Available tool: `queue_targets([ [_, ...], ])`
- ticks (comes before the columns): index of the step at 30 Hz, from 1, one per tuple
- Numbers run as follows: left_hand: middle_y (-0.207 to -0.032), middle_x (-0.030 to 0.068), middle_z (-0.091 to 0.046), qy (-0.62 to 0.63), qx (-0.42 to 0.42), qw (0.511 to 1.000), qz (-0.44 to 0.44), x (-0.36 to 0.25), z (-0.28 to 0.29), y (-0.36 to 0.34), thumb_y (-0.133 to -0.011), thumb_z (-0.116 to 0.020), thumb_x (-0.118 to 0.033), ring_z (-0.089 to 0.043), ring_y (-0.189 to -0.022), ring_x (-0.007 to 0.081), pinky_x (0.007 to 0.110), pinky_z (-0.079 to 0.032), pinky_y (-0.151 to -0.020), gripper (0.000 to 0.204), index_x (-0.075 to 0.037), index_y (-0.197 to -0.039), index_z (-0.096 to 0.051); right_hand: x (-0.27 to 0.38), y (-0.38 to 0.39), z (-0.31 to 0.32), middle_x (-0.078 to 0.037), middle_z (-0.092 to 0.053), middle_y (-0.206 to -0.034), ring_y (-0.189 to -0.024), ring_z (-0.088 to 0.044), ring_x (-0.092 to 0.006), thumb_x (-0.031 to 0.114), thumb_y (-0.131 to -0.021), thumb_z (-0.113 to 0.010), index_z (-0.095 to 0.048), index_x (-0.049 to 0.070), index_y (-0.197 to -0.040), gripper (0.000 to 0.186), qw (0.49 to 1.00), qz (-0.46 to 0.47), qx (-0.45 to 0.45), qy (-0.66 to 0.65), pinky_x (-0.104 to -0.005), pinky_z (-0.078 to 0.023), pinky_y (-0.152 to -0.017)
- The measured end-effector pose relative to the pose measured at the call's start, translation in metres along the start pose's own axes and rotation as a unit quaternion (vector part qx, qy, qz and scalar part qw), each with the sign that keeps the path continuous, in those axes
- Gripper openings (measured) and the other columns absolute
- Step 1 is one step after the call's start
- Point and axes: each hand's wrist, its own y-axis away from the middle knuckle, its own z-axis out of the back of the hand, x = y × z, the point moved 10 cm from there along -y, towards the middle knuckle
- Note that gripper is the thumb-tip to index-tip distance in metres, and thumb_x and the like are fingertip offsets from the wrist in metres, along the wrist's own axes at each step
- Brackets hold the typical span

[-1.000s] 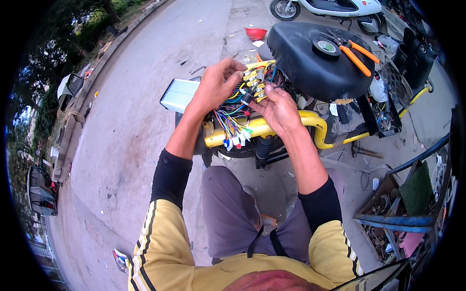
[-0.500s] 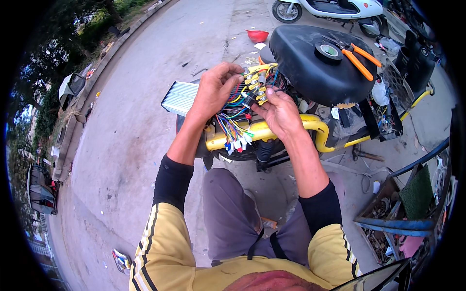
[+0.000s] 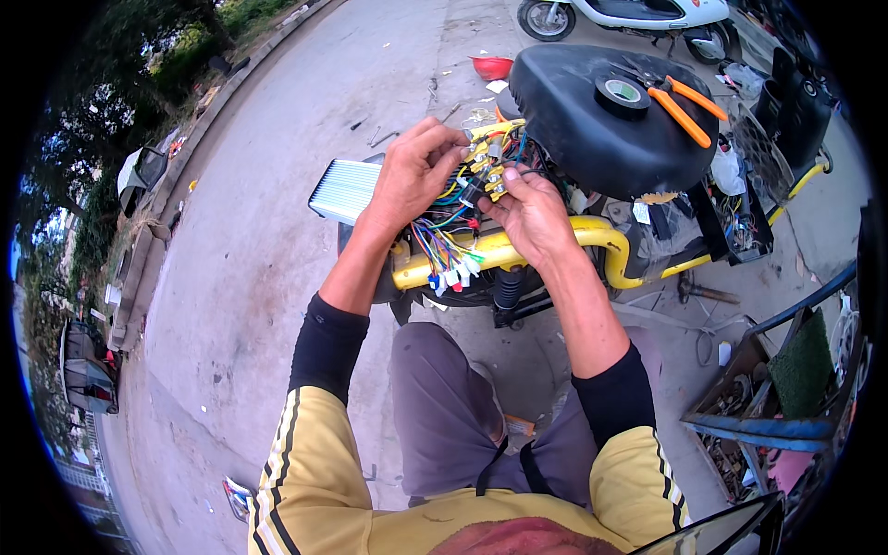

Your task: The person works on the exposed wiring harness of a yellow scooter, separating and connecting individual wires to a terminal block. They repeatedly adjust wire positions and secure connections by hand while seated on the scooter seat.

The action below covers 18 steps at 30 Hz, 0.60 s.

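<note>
A yellow terminal block (image 3: 496,182) with metal screws is raised above the wiring, between my two hands. My right hand (image 3: 536,215) grips its near right end between thumb and fingers. At the block's far left side, my left hand (image 3: 413,174) is closed in a pinch; what sits in the fingertips is hidden. Below the hands hangs a bundle of coloured wires (image 3: 441,242) ending in white, blue and red plugs. A finned silver metal box (image 3: 342,190), likely the controller, lies left of my left hand, partly behind the wrist.
The yellow tube frame (image 3: 555,236) runs just below my hands. A black seat (image 3: 601,129) carries a tape roll (image 3: 622,96) and orange-handled pliers (image 3: 683,116). A hammer (image 3: 708,290) lies on the ground near a blue-edged parts box (image 3: 758,430). A white scooter (image 3: 638,17) stands beyond.
The whole view has shifted slightly. Both hands stay at the terminal block, the left fingertips bunched a little closer over its left side.
</note>
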Motion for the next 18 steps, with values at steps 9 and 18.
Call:
queue_targets([
  [9,-0.085,0.0033,-0.059,-0.031,-0.01,0.998,-0.048,-0.0063,-0.0022,-0.0019,-0.09,-0.072,0.003,-0.052,-0.067,0.0086,0.027,-0.042,-0.059,0.006,0.002,-0.096,-0.071,0.0013,0.0028,-0.0016,-0.005,-0.068,-0.119,-0.105,-0.066,-0.0157,0.017,-0.112,-0.051,-0.059,0.006,-0.128,0.021,1.0,0.002,-0.003,0.01,-0.0362,-0.056,-0.09],
  [18,-0.091,0.0059,-0.061,-0.018,0.009,0.999,-0.038,-0.0013,-0.0074,-0.0058,-0.091,-0.069,0.002,-0.061,-0.077,0.0131,0.028,-0.05,-0.065,0.006,0.002,-0.098,-0.068,0.0025,0.0029,-0.0024,-0.006,-0.069,-0.118,-0.102,-0.066,-0.0151,0.017,-0.113,-0.049,-0.059,0.006,-0.128,0.022,1.0,0.002,-0.005,0.024,-0.0349,-0.056,-0.088],
])
